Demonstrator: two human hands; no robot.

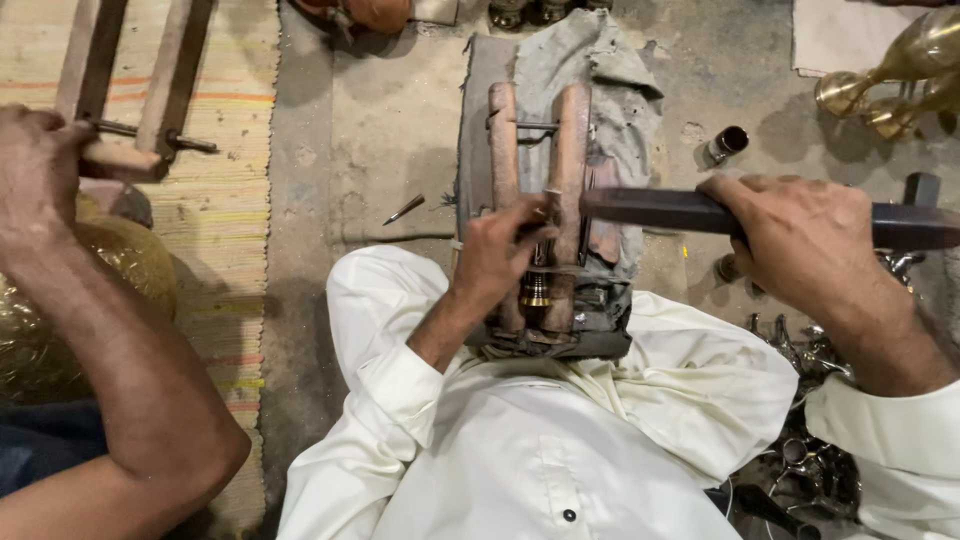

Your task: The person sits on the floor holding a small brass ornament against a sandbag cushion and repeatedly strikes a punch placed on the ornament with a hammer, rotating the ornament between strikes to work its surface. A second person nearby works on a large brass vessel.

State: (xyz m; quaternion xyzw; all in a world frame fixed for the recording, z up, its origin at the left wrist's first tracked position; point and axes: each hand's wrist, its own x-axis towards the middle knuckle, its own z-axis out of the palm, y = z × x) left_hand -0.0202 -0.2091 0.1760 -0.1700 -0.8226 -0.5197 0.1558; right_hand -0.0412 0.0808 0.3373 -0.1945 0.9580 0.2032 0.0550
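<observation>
L hand (500, 250) fingers closed on brass part (535, 290), seated in wooden clamp (540, 200) on lap. R hand (800, 240) fingers wrapped tight round dark bar (660, 210), tip at clamp. Risk: bar slip w/ poor aim → hits L fingers; loose clamp → part shifts.

White sleeves (420, 390), brown wooden clamp (540, 150), grey cloth (600, 70), striped beige mat (215, 200).

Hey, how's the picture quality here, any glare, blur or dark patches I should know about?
Head view: mostly sharp around the left hand and wooden clamp; the right hand and its dark bar look slightly soft. Glare shows on the brass vessels at top right. The metal parts at lower right sit in deep shadow. Edges bend slightly from wide-angle distortion.
</observation>
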